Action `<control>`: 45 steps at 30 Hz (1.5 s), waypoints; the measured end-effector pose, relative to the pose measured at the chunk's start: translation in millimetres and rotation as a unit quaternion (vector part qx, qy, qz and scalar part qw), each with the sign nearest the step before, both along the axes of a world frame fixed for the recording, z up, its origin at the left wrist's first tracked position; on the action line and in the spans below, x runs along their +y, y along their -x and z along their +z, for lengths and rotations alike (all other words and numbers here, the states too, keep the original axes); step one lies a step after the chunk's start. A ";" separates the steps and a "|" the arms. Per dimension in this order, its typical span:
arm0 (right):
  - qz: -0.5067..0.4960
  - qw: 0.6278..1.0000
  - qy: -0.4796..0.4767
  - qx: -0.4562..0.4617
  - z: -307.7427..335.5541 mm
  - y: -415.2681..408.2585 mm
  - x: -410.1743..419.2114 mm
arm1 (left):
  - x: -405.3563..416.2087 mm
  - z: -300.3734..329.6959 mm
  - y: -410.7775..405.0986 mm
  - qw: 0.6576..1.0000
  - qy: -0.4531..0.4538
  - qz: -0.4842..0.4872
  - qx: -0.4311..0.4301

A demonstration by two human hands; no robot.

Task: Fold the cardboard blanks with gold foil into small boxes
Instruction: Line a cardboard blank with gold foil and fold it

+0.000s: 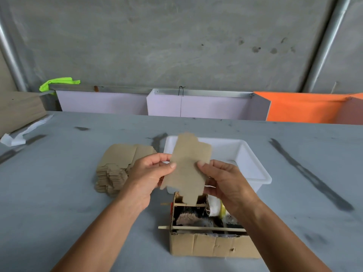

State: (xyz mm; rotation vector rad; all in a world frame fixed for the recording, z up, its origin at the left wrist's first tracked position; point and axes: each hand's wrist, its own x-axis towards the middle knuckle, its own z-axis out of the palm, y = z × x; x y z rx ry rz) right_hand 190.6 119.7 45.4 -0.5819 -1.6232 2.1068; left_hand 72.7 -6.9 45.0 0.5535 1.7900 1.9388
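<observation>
Nearest the tabletop's [59,183] front edge, a worn brown corrugated cardboard box [212,245], crossed by thin wooden sticks and stuffed with rags and scraps, sits below a person's two bare hands. Both hands hold one flat, die-cut brown cardboard blank [186,167] upright in the air above that box: the left hand [151,173] pinches its left edge between thumb and fingers, the right hand [225,181] pinches its right edge the same way. Only the blank's plain brown side faces the camera; any gold foil is out of sight. The sheet looks thin, light and fairly stiff, likely to bend cleanly along its scored lines yet crease or tear at the narrow tabs, so a hold on the broad middle panels, thumbs beside a score, seems the safest. To the left, towards the tabletop's middle, lies a stack of matching brown cardboard blanks [117,167], unfolded. Just behind the hands stands a white rectangular plastic tray [253,163]. Beyond the far edge stand pale lilac panels [216,106] and an orange one [302,108], before a grey concrete wall [176,46].
</observation>
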 end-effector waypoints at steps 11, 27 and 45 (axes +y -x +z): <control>0.003 0.999 -0.035 0.021 0.0 -84.6 -8.5 | -17.3 12.9 -44.9 0.969 0.073 -0.201 0.122; -0.035 0.995 0.089 0.011 -40.2 -119.8 -36.6 | -13.8 -19.7 -96.5 0.996 -0.008 -0.070 -0.051; -0.104 0.993 -0.049 0.008 -49.0 -130.6 -44.1 | -30.3 -36.5 -102.9 0.994 0.000 -0.103 -0.040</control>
